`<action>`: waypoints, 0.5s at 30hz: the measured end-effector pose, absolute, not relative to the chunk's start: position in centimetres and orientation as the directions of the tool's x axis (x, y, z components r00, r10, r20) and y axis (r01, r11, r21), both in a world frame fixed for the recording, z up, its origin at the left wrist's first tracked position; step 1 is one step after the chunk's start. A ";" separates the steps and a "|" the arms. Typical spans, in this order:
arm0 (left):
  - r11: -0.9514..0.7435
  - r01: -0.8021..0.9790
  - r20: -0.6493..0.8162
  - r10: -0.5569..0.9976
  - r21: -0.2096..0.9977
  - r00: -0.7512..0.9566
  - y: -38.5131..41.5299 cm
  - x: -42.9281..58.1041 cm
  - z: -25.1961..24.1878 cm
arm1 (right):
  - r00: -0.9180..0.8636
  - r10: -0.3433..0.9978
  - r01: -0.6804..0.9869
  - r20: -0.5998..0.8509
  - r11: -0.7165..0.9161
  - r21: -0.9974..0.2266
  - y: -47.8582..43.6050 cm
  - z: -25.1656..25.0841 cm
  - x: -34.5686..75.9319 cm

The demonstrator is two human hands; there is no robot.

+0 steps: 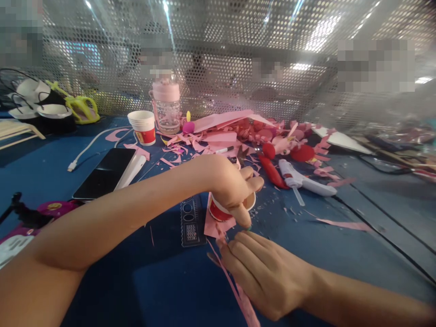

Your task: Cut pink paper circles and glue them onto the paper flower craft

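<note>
My left hand (235, 188) is closed round a small paper cup (218, 212) with a red band, holding it on its side above a pink paper piece on the blue table (163, 281). My right hand (264, 272) lies just below it, fingers pressed together, pinching the end of a long pink paper strip (238, 295) that trails toward me. A dark stencil ruler (191, 222) lies flat just left of the cup.
A phone (104, 172), a cable and a second paper cup (143, 127) sit at the left. A pink bottle (166, 106) stands at the back. Pink paper scraps, red pieces and a white glue gun (303, 180) litter the middle right. A perforated screen closes the far side.
</note>
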State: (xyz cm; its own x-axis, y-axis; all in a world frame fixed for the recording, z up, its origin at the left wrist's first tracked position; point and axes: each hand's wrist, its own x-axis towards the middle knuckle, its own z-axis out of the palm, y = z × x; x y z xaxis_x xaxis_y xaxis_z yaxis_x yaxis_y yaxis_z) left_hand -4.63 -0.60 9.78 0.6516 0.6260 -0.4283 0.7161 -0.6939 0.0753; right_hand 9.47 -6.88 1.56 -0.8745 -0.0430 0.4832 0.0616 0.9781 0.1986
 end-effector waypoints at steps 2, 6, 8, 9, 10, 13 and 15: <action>-0.695 0.715 -0.421 0.628 0.077 0.655 -0.5 -4.6 9.6 | -0.876 -0.048 0.053 0.480 0.980 0.193 -6.8 1.5 9.9; -0.694 0.714 -0.406 0.627 0.097 0.665 -0.1 -4.4 9.0 | -0.870 -0.065 0.040 0.489 0.978 0.203 -6.6 1.5 10.7; -0.688 0.718 -0.409 0.629 0.104 0.661 0.0 -4.3 8.8 | -0.867 -0.071 0.033 0.493 0.979 0.199 -6.4 1.5 11.1; -0.691 0.716 -0.411 0.626 0.103 0.663 0.0 -4.3 8.8 | -0.868 -0.069 0.031 0.491 0.981 0.191 -6.3 1.5 11.3; -0.697 0.711 -0.413 0.621 0.099 0.666 0.0 -4.3 8.8 | -0.869 -0.068 0.027 0.490 0.983 0.184 -6.2 1.5 11.5; -0.702 0.705 -0.414 0.615 0.101 0.671 -0.2 -4.3 9.2 | -0.865 -0.068 0.006 0.498 0.989 0.146 -5.6 1.8 12.1; -0.678 0.726 -0.414 0.631 0.116 0.656 -0.5 -4.4 9.5 | -0.863 -0.068 -0.020 0.500 0.995 0.100 -5.0 1.9 12.6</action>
State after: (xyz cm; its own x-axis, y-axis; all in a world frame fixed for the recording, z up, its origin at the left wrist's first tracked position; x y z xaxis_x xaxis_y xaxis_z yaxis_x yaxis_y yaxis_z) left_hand -4.38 -0.45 9.49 0.6562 0.6312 -0.4135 0.7256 -0.6783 0.1159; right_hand 12.58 -5.00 1.91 -0.8633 -0.0675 0.5001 -0.0196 0.9948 0.1004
